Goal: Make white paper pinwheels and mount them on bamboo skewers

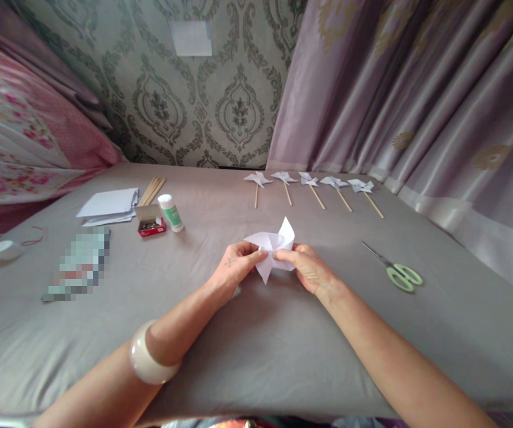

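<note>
A white paper pinwheel point(274, 242) without a stick is held up between both hands over the middle of the covered surface. My left hand point(238, 261) pinches its left side, thumb close to the centre. On the opposite side my right hand point(307, 264) grips the paper, its thumb also pressed near the middle. The fingers behind the paper are partly hidden. One blade points up at the top right and another hangs down at the lower left.
Several finished pinwheels on sticks point(312, 189) lie in a row at the back. Green-handled scissors point(399, 274) rest at right. Folded white paper point(108, 205), wooden sticks point(153, 190), a small red box point(151, 227) of metal pieces and a glue stick point(171, 214) sit at left.
</note>
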A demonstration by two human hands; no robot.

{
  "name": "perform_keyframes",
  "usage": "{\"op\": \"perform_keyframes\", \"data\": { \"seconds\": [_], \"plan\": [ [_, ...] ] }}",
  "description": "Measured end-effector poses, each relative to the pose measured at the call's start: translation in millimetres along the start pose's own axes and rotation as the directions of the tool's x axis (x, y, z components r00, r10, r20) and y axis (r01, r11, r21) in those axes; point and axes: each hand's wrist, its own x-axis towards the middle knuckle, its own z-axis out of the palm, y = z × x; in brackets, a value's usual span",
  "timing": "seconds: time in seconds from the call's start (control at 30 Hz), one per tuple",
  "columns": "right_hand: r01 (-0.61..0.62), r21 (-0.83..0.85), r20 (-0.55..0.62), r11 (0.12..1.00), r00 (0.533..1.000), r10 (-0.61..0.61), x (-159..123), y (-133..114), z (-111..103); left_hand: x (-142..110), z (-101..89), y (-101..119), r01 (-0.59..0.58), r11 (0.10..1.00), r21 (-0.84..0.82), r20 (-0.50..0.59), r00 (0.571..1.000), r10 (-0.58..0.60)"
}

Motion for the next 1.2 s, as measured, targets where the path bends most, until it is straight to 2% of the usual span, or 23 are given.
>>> {"op": "perform_keyframes", "data": {
  "seconds": [0.13, 0.37, 0.5, 0.6, 0.67, 0.7, 0.77, 0.8, 0.83, 0.9, 0.97, 1.07, 1.2],
  "plan": [
    [0.004, -0.054, 0.021, 0.999, 1.0, -0.003, 1.7, -5.5, -7.5, 4.8, -4.9, -2.6, 0.025, 1.0, -0.014, -0.016, 1.0, -0.025],
    [-0.081, -0.201, -0.221, 0.976, 0.975, 0.035, 4.5, -11.9, -15.2, 10.1, -10.8, -5.5, 0.158, 0.987, -0.024, -0.059, 0.985, -0.159],
    [-0.014, -0.244, -0.234, 0.97, 0.971, -0.045, 13.6, -4.2, -18.9, 7.7, -17.3, 0.6, 0.276, 0.951, 0.137, 0.054, 0.957, -0.286],
    [0.039, -0.35, -0.25, 0.936, 0.959, -0.134, 21.8, 1.7, -26.1, 4.3, -21.9, 7.7, 0.265, 0.893, 0.365, 0.162, 0.926, -0.341],
    [0.143, -0.541, -0.262, 0.829, 0.908, -0.328, 23.7, 3.2, -31.7, 3.7, -23.8, 10.9, 0.204, 0.862, 0.464, 0.148, 0.942, -0.303],
    [0.212, -0.657, -0.232, 0.723, 0.856, -0.462, 23.0, 3.2, -33.9, 4.4, -24.8, 11.4, 0.171, 0.856, 0.488, 0.105, 0.962, -0.252],
    [0.321, -0.839, -0.08, 0.439, 0.725, -0.684, 18.5, 2.3, -35.8, 7.9, -27.3, 9.7, 0.117, 0.844, 0.523, -0.024, 0.992, -0.123],
    [0.358, -0.882, 0.017, 0.306, 0.674, -0.738, 15.4, 1.9, -35.2, 10.6, -29.0, 7.7, 0.09, 0.836, 0.542, -0.086, 0.995, -0.051],
    [0.385, -0.9, 0.103, 0.205, 0.645, -0.757, 12.1, 1.8, -33.7, 13.6, -31.0, 5.0, 0.065, 0.823, 0.564, -0.133, 0.991, 0.013],
    [0.417, -0.905, 0.224, 0.087, 0.639, -0.736, 6.4, 3.1, -28.7, 19.5, -35.0, -1.3, 0.033, 0.795, 0.605, -0.18, 0.979, 0.096],
    [0.426, -0.904, 0.293, 0.023, 0.66, -0.692, 3.2, 6.2, -23.3, 23.8, -37.6, -6.9, 0.027, 0.777, 0.629, -0.192, 0.974, 0.122],
    [0.425, -0.905, 0.346, -0.032, 0.687, -0.639, 2.7, 11.7, -18.2, 25.6, -37.2, -11.4, 0.026, 0.774, 0.633, -0.197, 0.972, 0.128],
    [0.419, -0.906, 0.363, -0.054, 0.706, -0.608, 4.0, 15.0, -16.5, 22.4, -32.5, -10.5, 0.032, 0.775, 0.631, -0.198, 0.973, 0.121]
  ]
}}
